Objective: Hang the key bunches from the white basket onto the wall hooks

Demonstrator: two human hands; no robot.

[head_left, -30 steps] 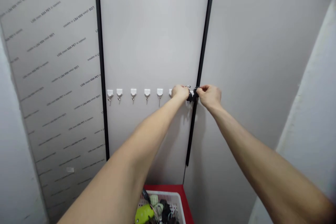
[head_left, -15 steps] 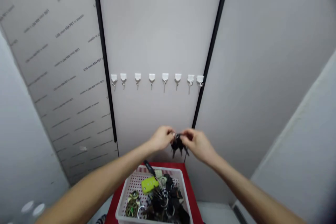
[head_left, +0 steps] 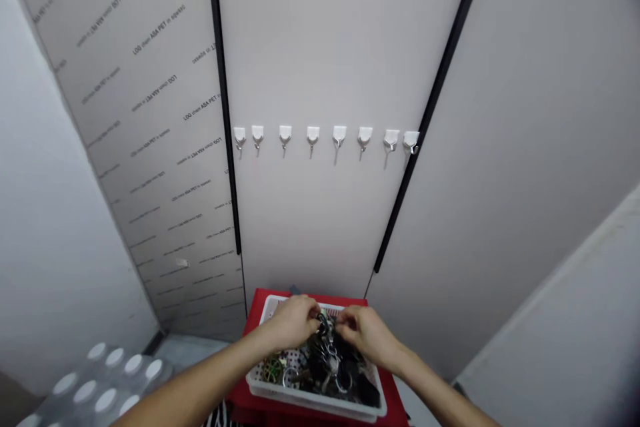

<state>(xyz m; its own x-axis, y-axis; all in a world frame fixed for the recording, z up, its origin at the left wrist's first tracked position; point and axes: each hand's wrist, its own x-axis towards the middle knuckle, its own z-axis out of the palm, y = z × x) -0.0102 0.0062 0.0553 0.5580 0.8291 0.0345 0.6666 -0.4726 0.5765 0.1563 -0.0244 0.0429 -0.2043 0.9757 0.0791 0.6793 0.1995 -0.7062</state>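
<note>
My left hand (head_left: 294,321) is closed over a white plastic basket (head_left: 320,403), its fingertips pinching a bunch of dark keys (head_left: 325,325) by the ring. Just to the right, my right hand (head_left: 369,337) has thumb and fingers pressed together at the edge of the same area. What it grips, if anything, is hidden against the dark pile. Inside the basket lie metal key rings (head_left: 344,380), black key fobs (head_left: 369,392) and a round greenish item (head_left: 273,368). The yellow-green fob is covered by my left hand.
A row of white adhesive hooks (head_left: 313,135) runs across the pale wall panel ahead, between two black strips (head_left: 225,100). The basket stands on a red surface (head_left: 397,403). Several white round caps (head_left: 85,391) are at the lower left.
Both hands have come down from in front of the wall to the basket, bringing the dark keys with them. The view has shifted, so the hooks appear further right and higher.
</note>
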